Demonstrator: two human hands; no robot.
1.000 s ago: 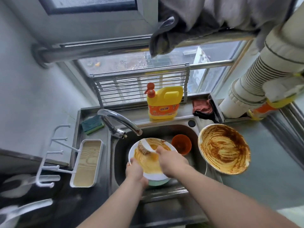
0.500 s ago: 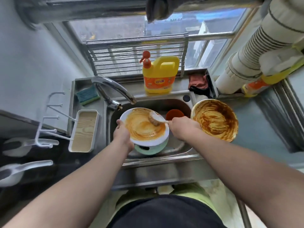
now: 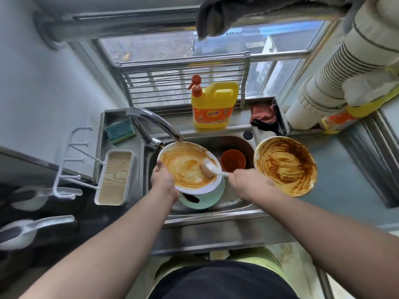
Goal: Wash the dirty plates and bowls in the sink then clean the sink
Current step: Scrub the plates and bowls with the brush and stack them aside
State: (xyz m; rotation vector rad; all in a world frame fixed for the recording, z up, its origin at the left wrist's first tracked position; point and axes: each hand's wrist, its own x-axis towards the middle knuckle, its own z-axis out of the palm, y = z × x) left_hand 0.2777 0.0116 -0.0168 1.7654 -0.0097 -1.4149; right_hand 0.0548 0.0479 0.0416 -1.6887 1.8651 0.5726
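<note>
Over the steel sink [image 3: 237,203], left hand [image 3: 162,180] gripped a round sauce-smeared plate [image 3: 187,167]; right hand [image 3: 248,183] fingers clenched a white brush [image 3: 210,169]

Yellow detergent jug [image 3: 212,106] behind basin, green sponge [image 3: 120,131] left of faucet [image 3: 153,124], red rag [image 3: 263,114] right, wood-lined tray [image 3: 113,176] on counter.

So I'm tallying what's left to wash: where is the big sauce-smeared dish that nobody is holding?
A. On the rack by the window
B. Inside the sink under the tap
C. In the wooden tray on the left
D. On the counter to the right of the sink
D: the big dirty dish sits on the counter right of the sink, while the left hand holds a plate over the sink.
</note>
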